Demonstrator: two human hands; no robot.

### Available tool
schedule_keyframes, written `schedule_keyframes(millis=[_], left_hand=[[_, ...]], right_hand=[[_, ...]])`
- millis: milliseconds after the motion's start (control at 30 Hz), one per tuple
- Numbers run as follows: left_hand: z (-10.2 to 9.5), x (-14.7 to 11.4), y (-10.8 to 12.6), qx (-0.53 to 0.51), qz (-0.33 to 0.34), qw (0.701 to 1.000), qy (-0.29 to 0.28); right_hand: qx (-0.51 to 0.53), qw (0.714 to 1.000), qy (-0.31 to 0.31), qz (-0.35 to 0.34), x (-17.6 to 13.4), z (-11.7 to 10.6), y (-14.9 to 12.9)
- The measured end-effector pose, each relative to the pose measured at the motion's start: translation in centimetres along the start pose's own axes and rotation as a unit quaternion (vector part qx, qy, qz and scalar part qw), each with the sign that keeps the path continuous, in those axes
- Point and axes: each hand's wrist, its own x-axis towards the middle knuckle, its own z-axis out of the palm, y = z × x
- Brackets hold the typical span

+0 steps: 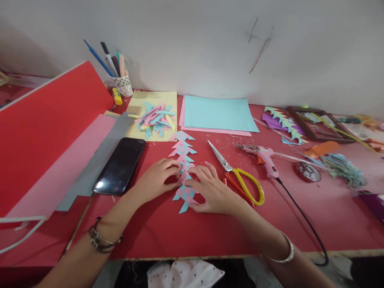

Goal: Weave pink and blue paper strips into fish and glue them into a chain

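Observation:
A folded paper garland (182, 149) in pink and light blue, with pointed ends along both sides, lies upright in my view on the red table. My left hand (160, 175) grips its left edge near the middle, thumb and fingers bent together. From the right, my right hand (210, 188) holds the garland's lower half, its fingers curled over the paper and its thumb near the bottom end. The fingers partly hide the middle folds. Scissors (237, 174) with yellow and red handles lie just right of my right hand.
Behind the garland, paper strips (157, 118) are piled on a yellow sheet (168, 98). Blue sheets (220, 114) lie beside them. A phone (120, 166) rests at left, with a pen cup (123, 85) behind. A pink glue gun (264, 156) with a black cord lies right of the scissors.

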Motion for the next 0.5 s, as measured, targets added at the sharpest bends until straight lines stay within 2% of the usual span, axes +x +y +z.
schedule_keyframes(millis=[133,233,333,500], left_hand=[[-0.08,-0.02,0.13,0.007,0.017,1.0,-0.002],[-0.15,-0.04,0.18,0.011,0.025,1.0,-0.005],[-0.1,-0.08,0.19,0.011,0.031,0.999,0.01],[0.05,-0.21,0.08,0.0,0.027,0.999,0.024]], right_hand=[[0.003,1.0,-0.021,-0.001,-0.03,-0.28,-0.23],[0.022,1.0,0.002,0.005,-0.11,-0.61,-0.45],[0.034,0.998,0.054,0.016,-0.23,-0.87,-0.55],[0.012,0.982,0.18,0.046,-0.27,-0.88,0.06]])
